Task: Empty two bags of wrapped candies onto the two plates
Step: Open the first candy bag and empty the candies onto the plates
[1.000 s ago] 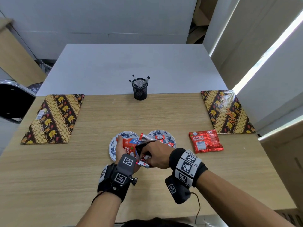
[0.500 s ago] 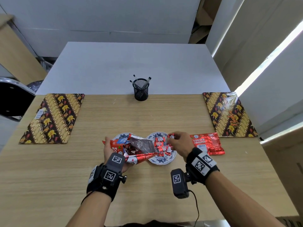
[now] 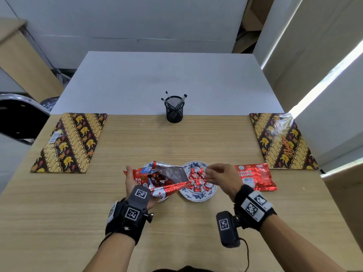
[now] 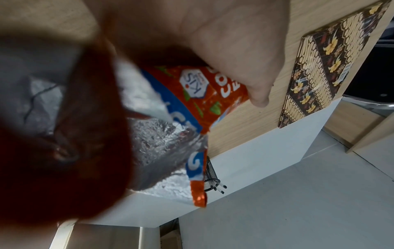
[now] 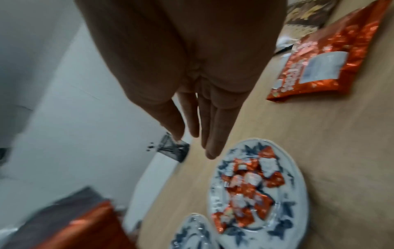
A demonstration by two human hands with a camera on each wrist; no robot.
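My left hand (image 3: 137, 178) grips a torn-open red candy bag (image 3: 165, 178) above the left blue-and-white plate (image 3: 146, 166); wrapped candies show inside its silver mouth. In the left wrist view the bag (image 4: 204, 94) lies under my fingers (image 4: 251, 70). The right plate (image 3: 196, 198) holds a pile of red wrapped candies (image 3: 197, 180). My right hand (image 3: 209, 173) hovers over that plate's right side with straight fingers (image 5: 213, 134) and holds nothing. A second, sealed red bag (image 3: 255, 176) lies flat to the right.
A black mesh pen holder (image 3: 174, 109) stands at the far middle of the wooden table. Patterned placemats lie at the left (image 3: 68, 142) and right (image 3: 282, 140). A white table adjoins behind, and a black chair (image 3: 17, 118) stands at the left.
My right hand left the bag's mouth, moved right over the right plate and opened. The bag in my left hand now lies with its mouth spread toward the right plate.
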